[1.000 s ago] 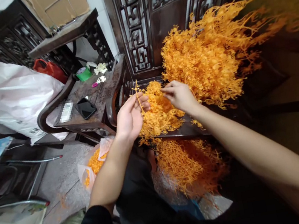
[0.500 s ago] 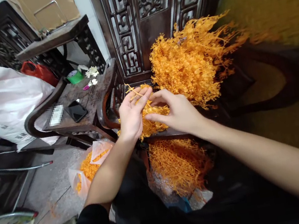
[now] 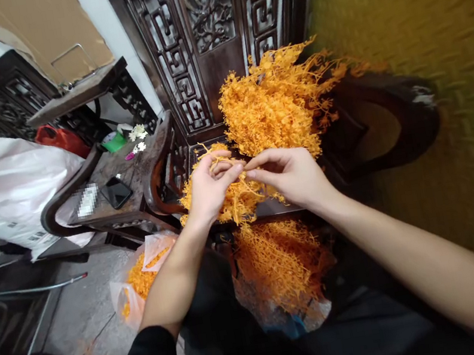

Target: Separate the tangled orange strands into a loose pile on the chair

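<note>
My left hand (image 3: 213, 184) is closed on a thin orange sprig (image 3: 211, 156), whose branching end sticks out above the fingers. The fingertips of my right hand (image 3: 288, 172) are pinched against the sprig's other part, right beside my left thumb. Beneath both hands a loose pile of orange sprigs (image 3: 241, 201) lies on the dark wooden chair seat (image 3: 276, 209). A larger bunch of orange sprigs (image 3: 271, 111) rests behind it against the carved chair back. What exactly sits between the right fingertips is too small to make out.
Below the seat, a clear plastic bag holds orange stems (image 3: 278, 261). A pinkish plastic bag (image 3: 120, 297) with orange bits stands on the floor at left. The side table carries a phone (image 3: 116, 192), green tape (image 3: 114, 141) and white flowers (image 3: 138, 134). Curved chair arms (image 3: 419, 123) flank the seat.
My right hand has closed from a loose, parted shape to a pinch at the left thumb. The left fingers have curled more around the sprig. The camera view has shifted slightly.
</note>
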{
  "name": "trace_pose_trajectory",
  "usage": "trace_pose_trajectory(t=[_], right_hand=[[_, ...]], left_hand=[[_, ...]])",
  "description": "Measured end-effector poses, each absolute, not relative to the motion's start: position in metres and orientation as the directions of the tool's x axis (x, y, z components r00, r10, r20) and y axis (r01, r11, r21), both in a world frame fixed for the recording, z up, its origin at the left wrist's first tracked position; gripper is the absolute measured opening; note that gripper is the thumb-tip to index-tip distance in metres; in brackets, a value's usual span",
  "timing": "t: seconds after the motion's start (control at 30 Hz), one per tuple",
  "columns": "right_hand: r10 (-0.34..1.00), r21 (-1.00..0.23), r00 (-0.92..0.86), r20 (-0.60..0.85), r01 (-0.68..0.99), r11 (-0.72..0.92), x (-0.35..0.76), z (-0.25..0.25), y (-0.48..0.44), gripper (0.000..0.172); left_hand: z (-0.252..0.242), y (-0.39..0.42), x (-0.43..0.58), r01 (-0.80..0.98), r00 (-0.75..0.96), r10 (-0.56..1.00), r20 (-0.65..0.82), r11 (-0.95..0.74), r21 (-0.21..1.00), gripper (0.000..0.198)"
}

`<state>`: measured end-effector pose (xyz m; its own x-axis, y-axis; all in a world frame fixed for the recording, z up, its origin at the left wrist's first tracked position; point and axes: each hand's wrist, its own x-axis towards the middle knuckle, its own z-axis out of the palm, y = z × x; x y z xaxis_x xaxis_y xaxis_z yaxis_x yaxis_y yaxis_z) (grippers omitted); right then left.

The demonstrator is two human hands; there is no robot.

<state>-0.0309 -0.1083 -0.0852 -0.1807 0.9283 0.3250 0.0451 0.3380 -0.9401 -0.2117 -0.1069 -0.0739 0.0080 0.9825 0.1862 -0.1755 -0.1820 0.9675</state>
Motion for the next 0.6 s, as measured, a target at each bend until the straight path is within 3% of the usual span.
trace_pose_trajectory(t=[0.1,0.23,0.53,0.6], right_hand=[[0.905,-0.885,-0.170,0.389,0.202,0.419,-0.030,-0.079,-0.117,0.005],[0.847,-0.767,-0.189,0.497,0.361,0.531,-0.028,-0.066,-0.130,0.018],[0.864,-0.811,-0.197,0.463,0.300,0.503,-0.032,-0.038,-0.140,0.013],[0.857,-0.816,-0.225,0.463,0.268,0.511,-0.022,-0.026,-0.150,0.012]], left_hand=[[-0.072,-0.110,-0.206,-0.114,-0.039,0.976,0.215,-0.218,0.969,0.040],[-0.067,-0.112,-0.202,-0.082,-0.080,0.968,0.239,-0.245,0.966,0.031],[-0.047,-0.136,-0.199,-0.073,-0.126,0.934,0.334,-0.345,0.936,0.023],[-0.031,-0.144,-0.210,-0.003,-0.164,0.903,0.398,-0.404,0.915,0.021]])
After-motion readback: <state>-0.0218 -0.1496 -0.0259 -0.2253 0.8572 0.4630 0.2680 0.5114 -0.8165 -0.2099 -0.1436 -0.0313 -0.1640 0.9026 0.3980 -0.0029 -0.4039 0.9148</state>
